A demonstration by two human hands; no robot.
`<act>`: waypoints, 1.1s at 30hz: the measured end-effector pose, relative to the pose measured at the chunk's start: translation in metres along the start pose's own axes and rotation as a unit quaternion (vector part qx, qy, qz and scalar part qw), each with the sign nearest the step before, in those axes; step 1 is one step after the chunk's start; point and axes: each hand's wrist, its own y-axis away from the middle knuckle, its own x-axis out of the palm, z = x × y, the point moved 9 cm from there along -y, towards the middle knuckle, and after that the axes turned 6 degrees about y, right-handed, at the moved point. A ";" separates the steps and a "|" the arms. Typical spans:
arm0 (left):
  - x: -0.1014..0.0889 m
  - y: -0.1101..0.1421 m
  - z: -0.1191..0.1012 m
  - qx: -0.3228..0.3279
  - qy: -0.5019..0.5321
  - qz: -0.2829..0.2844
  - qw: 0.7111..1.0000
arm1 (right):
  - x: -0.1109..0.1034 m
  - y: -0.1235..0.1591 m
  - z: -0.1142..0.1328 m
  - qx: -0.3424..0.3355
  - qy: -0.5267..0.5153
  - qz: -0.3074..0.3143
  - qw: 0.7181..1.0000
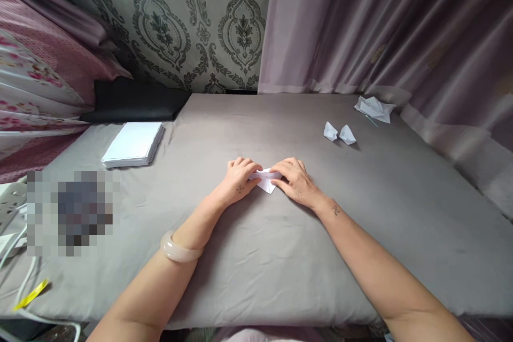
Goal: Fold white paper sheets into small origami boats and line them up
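Note:
A small folded piece of white paper [267, 184] lies at the middle of the grey-covered table [256, 256], its lower part forming a point toward me. My left hand [242, 177] pinches its left end between thumb and fingers. On the other end, my right hand [295, 180] has the same kind of pinch. The fingers cover both ends of the paper. Beyond my right hand stand two small folded paper shapes [331, 132], side by side.
A stack of white paper [132, 142] lies at the left, before a black folded item [138, 100]. More folded papers [374, 109] sit at the far right, beside a thin bluish stick [372, 121]. White cables [30, 278] and a yellow strip [32, 295] occupy the near left edge.

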 end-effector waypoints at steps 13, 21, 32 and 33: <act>0.002 -0.004 0.010 -0.059 0.078 0.033 0.995 | 0.015 -0.009 -0.030 0.059 -0.058 0.057 0.995; 0.002 -0.001 -0.002 0.056 -0.014 0.007 0.998 | 0.003 0.000 -0.007 -0.049 0.008 0.014 0.999; 0.005 0.014 -0.030 0.154 -0.145 0.085 0.974 | -0.002 0.008 0.011 -0.047 0.151 0.061 0.986; 0.005 0.015 -0.032 0.145 -0.160 0.098 0.972 | -0.003 0.009 0.013 -0.043 0.159 0.069 0.984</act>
